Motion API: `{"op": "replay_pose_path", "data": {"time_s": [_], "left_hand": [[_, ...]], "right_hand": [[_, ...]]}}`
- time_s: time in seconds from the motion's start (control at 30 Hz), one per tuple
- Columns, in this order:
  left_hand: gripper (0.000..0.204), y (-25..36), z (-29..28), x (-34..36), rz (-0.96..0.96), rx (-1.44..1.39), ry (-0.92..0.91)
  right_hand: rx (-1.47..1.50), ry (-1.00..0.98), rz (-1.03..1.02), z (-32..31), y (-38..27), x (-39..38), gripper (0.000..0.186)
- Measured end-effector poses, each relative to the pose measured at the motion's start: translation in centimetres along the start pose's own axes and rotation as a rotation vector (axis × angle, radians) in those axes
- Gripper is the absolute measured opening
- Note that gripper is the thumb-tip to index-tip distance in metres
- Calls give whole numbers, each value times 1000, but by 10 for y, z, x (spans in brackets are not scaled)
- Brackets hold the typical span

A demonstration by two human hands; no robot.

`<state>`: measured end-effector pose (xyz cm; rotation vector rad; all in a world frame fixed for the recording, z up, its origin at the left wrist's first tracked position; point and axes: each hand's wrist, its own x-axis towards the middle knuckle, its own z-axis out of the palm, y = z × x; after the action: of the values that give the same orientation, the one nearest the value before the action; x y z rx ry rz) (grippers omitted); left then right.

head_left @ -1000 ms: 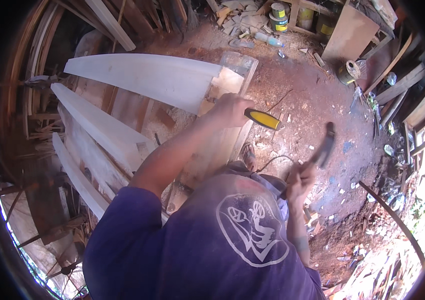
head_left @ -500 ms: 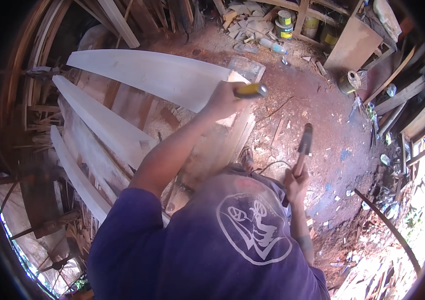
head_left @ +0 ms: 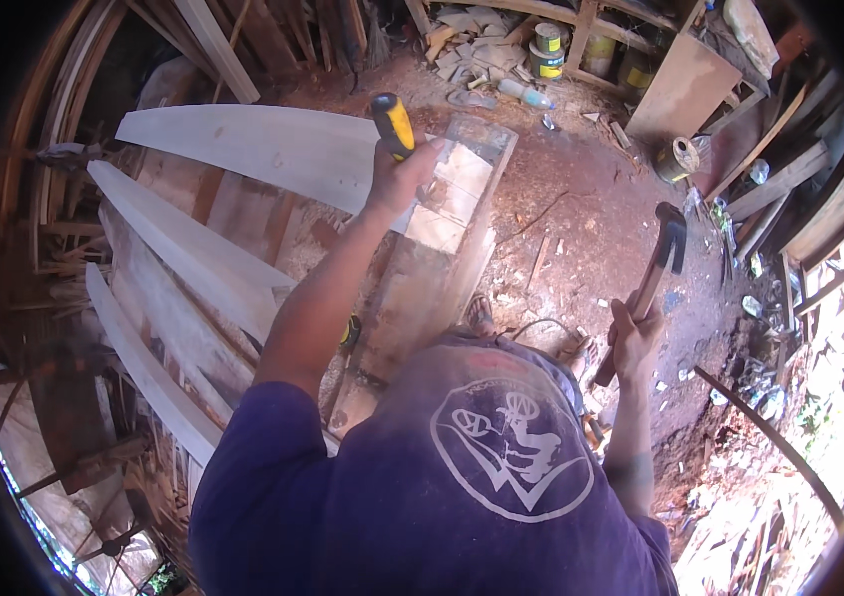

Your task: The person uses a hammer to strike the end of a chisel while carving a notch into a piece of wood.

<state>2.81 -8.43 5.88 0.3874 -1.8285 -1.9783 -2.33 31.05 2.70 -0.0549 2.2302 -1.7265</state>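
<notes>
My left hand (head_left: pixel 404 181) is closed round a chisel with a yellow and black handle (head_left: pixel 397 127), the handle's end sticking up above the fist. It is over the squared end of a long, pale, tapered board (head_left: pixel 253 144), where pencil lines cross the fresh wood (head_left: pixel 454 189). The chisel's tip is mostly hidden by the hand, so I cannot tell if it touches the wood. Out to the right, my right hand (head_left: pixel 636 336) grips the wooden handle of a claw hammer (head_left: pixel 654 273), its dark head raised away from the board.
The board lies on a wooden bench (head_left: pixel 412 288) beside more tapered boards (head_left: pixel 183 243). Partly behind my left arm is a small yellow and black thing (head_left: pixel 350 331). Paint tins (head_left: pixel 547 62), a plastic bottle (head_left: pixel 526 94) and a rusty can (head_left: pixel 677 159) stand or lie on the dirt floor.
My left hand has moved a little left, and the chisel handle has swung from pointing right to pointing up and away. My right hand has swung the hammer outward to the right.
</notes>
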Motion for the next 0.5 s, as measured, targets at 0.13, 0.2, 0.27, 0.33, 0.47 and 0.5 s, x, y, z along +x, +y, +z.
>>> {"op": "replay_pose_path", "data": {"time_s": [0.13, 0.2, 0.27, 0.33, 0.47, 0.5], "left_hand": [[39, -15, 5, -11, 38, 187, -21], [40, -14, 14, -13, 69, 231, 9], [39, -5, 6, -5, -91, -364, 208], [37, 1, -6, 7, -170, -935, 392], [34, 0, -15, 2, -70, -684, 234], [34, 2, -14, 8, -16, -598, 173]], "right_hand": [[-102, -30, -34, 4, 7, -2, 16], [-149, -60, -58, 5, 2, -5, 16], [-121, -67, -63, 6, 3, -4, 15], [-81, -65, -69, -2, 10, -4, 15], [-8, -5, -7, -12, -1, -3, 15], [54, 36, 32, -12, -12, -2, 15]]}}
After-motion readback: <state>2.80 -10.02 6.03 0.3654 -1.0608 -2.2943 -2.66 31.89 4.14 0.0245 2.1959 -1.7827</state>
